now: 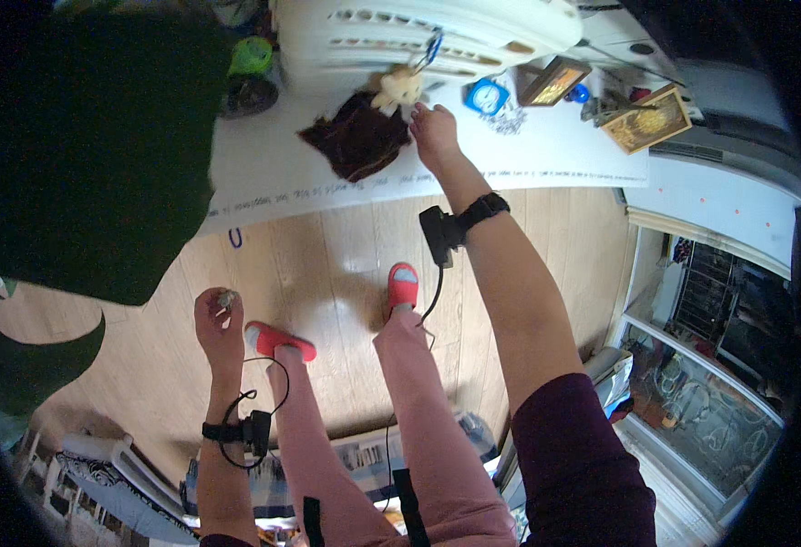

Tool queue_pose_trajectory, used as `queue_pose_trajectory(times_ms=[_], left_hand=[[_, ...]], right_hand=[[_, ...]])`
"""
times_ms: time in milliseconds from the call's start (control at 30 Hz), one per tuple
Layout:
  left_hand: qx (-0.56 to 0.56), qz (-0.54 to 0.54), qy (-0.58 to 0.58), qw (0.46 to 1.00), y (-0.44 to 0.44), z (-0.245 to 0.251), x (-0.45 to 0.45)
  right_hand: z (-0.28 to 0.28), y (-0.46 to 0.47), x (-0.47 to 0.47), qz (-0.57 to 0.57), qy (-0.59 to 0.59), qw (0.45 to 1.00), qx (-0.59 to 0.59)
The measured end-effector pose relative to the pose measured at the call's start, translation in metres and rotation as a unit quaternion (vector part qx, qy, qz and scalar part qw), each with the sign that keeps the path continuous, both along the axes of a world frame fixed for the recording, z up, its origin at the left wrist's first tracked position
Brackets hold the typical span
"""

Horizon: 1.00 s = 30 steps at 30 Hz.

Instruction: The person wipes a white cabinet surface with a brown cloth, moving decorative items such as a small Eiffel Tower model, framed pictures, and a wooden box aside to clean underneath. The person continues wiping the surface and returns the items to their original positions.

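Observation:
My right hand [436,135] reaches over the white cloth-covered surface [270,161], its fingertips at the lower edge of a small cream plush toy [400,89]. Whether the fingers grip the toy cannot be made out. A blue strap or clip [433,48] rises above the toy. Just left of this hand lies a crumpled dark brown cloth [359,140], partly under the toy. My left hand [219,321] is low, over the floor, with fingers curled around a small greyish object [226,299] too small to identify.
A blue clock-like item [486,97], a wooden frame [556,81] and another frame [650,122] stand to the right. A ribbed white appliance [434,27] is behind. A large dark green shape [92,150] fills the left. A blue loop [235,238] hangs below the cloth's edge.

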<state>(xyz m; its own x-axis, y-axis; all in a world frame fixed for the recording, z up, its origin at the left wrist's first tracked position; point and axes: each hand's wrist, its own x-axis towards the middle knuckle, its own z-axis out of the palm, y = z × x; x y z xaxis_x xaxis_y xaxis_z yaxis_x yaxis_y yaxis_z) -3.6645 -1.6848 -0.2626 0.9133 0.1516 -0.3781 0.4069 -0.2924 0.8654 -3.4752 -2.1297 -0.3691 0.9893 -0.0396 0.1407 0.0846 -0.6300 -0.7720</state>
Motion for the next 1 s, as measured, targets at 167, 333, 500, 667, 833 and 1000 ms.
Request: queue_pose_trajectory(times_ms=[167,333,500,667,833,1000], left_hand=[[-0.011,0.019,-0.016,1.000,-0.036,0.009,-0.001],[-0.039,0.036,0.009,0.999,-0.068,0.020,-0.008],[-0.031,0.037,0.038,0.998,-0.082,0.020,-0.015],[-0.059,0.042,0.025,0.997,-0.072,0.013,-0.031],[-0.085,0.044,0.029,0.995,-0.065,0.012,-0.032],[-0.098,0.005,-0.056,0.994,-0.096,0.011,0.020]], right_hand=[[0.029,0.007,0.046,-0.201,0.217,0.798,0.524],[0.075,0.031,0.054,-0.222,0.242,0.802,0.500],[0.045,0.020,0.055,-0.157,0.159,0.883,0.413],[0.000,-0.001,0.058,-0.095,0.174,0.889,0.413],[0.010,-0.022,0.048,0.051,0.108,0.991,0.066],[0.039,-0.025,0.040,-0.314,0.260,0.653,0.638]])
